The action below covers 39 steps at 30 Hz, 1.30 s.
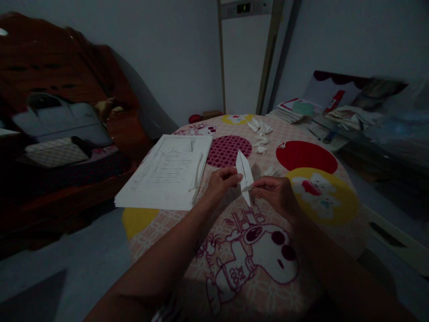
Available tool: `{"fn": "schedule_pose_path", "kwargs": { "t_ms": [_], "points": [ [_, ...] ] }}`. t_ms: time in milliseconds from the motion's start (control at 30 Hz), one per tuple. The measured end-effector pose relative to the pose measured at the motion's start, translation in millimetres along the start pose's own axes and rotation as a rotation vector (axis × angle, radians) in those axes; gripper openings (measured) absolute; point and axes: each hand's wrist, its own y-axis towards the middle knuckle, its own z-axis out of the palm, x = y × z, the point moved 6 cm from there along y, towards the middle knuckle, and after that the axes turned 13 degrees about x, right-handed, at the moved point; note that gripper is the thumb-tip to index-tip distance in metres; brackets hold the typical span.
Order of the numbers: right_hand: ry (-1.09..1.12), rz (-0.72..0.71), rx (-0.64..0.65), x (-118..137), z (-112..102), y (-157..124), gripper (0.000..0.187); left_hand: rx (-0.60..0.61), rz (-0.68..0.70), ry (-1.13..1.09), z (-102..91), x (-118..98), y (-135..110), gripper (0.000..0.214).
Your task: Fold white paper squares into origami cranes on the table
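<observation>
Above the tablecloth I hold a folded piece of white paper, long and pointed at both ends, with a crease down its middle. My left hand pinches its left edge between thumb and fingers. From the other side, my right hand grips a small flap near its lower end. A stack of printed paper sheets lies to the left of my hands, with a narrow folded strip on its right edge. Beyond my hands are several small folded white paper pieces, one of them partly hidden behind my right hand.
The round table wears a patterned tablecloth with cartoon figures and coloured circles. At the back right stand piled papers and a side table with clutter. A wooden chair holding bags is on the left.
</observation>
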Motion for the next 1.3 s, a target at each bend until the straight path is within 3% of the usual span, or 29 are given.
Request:
{"fn": "schedule_pose_path", "kwargs": {
  "t_ms": [167, 400, 633, 867, 967, 1067, 1300],
  "points": [
    [-0.084, -0.148, 0.073, 11.5, 4.8, 1.9, 0.010, 0.026, -0.050, -0.082, 2.9, 7.4, 0.1, 0.031],
    [-0.161, -0.171, 0.105, 12.9, 3.9, 1.3, 0.016, -0.028, -0.081, -0.148, -2.5, 10.5, 0.1, 0.037],
    [-0.145, -0.013, 0.051, 4.0, 0.5, 1.2, 0.024, -0.020, -0.047, -0.117, 2.3, 7.3, -0.8, 0.034],
    [0.195, 0.170, -0.046, -16.3, 3.3, 3.0, 0.032, -0.009, -0.054, -0.176, 7.6, 9.3, -1.1, 0.032],
    [0.337, 0.225, 0.017, -17.5, 7.9, 2.2, 0.044, -0.012, -0.056, -0.212, 7.6, 10.1, -0.7, 0.033],
    [0.448, 0.285, 0.103, -17.0, 13.0, 0.1, 0.037, 0.020, -0.077, -0.249, 9.5, 12.6, 0.4, 0.032],
    [0.491, 0.333, 0.042, -18.0, 7.1, -0.8, 0.037, 0.133, -0.120, -0.348, 14.0, 17.7, 3.0, 0.031]
  ]
}}
